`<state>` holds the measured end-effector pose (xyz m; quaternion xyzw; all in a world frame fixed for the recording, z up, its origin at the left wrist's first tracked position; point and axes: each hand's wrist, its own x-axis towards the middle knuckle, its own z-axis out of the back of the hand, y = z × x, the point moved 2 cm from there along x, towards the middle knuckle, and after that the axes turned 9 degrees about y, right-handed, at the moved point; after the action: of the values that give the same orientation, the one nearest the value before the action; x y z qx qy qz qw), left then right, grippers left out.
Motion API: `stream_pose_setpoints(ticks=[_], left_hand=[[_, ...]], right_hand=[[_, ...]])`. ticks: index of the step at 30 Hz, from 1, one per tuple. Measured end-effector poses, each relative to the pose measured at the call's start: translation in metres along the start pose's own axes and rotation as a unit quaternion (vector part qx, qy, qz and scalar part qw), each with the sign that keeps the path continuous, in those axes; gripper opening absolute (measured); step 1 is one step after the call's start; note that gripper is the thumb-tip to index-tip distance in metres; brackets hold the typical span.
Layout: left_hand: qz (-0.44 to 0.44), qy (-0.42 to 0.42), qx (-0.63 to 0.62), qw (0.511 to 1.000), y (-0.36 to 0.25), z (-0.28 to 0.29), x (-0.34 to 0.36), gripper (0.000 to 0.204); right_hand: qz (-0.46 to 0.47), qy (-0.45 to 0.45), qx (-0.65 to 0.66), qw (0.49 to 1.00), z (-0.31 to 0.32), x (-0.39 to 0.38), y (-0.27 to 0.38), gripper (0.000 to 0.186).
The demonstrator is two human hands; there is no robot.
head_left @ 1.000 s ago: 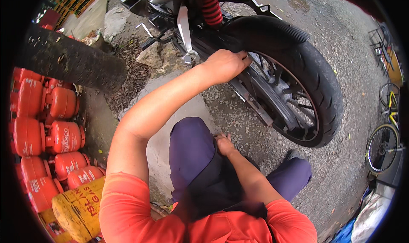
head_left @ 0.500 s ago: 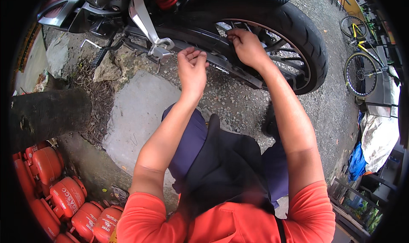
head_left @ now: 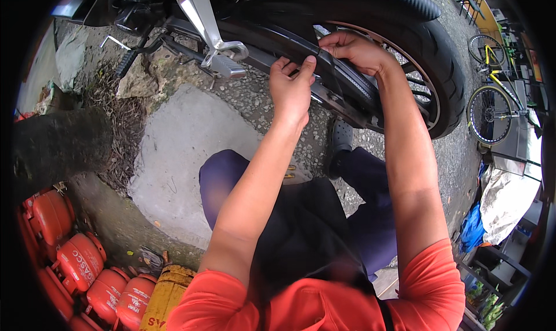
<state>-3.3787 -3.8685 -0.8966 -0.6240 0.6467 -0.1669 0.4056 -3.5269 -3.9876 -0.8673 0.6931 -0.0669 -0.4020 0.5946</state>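
Observation:
My left hand [head_left: 289, 90] is raised beside the motorcycle's lower swingarm [head_left: 260, 58], just right of a silver footrest bracket [head_left: 226, 64], fingers curled and thumb up; what they grip is unclear. My right hand [head_left: 362, 55] reaches higher, thumb and fingers pinched at the black chain guard [head_left: 289, 41] in front of the spoked rear wheel [head_left: 449, 93]; any small item between them is hidden. The chain [head_left: 353, 82] runs diagonally below that hand. A small yellow-handled item [head_left: 289, 171] lies on the ground between my legs.
Red gas cylinders [head_left: 78, 261] and a yellow cylinder [head_left: 168, 290] stand lower left, near a tree trunk [head_left: 58, 145]. A concrete slab [head_left: 168, 145] and a rock [head_left: 139, 76] lie left of me. A yellow bicycle [head_left: 492, 79] and white and blue tarps [head_left: 504, 203] are along the right.
My right hand has risen from beside my knee to the chain guard. Both hands have since shifted slightly right in view, closer together, and my view has turned.

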Motion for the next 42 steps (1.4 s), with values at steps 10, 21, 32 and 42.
stream_pose_setpoints(ticks=[10,21,32,42], left_hand=[[0.009,0.053,-0.098,0.994,0.000,0.015,0.008,0.062],[0.015,0.085,-0.124,0.989,0.005,0.021,0.015,0.038],[0.020,0.097,-0.119,0.988,0.010,0.023,0.012,0.042],[0.022,0.116,-0.138,0.983,0.011,0.024,0.015,0.037]], right_hand=[[0.023,0.112,0.041,0.993,0.007,0.012,-0.006,0.030],[0.039,0.049,0.069,0.996,-0.002,0.009,-0.005,0.030],[0.039,0.140,0.041,0.989,-0.001,0.011,0.000,0.027],[0.045,0.129,0.012,0.991,-0.003,0.011,0.002,0.021]])
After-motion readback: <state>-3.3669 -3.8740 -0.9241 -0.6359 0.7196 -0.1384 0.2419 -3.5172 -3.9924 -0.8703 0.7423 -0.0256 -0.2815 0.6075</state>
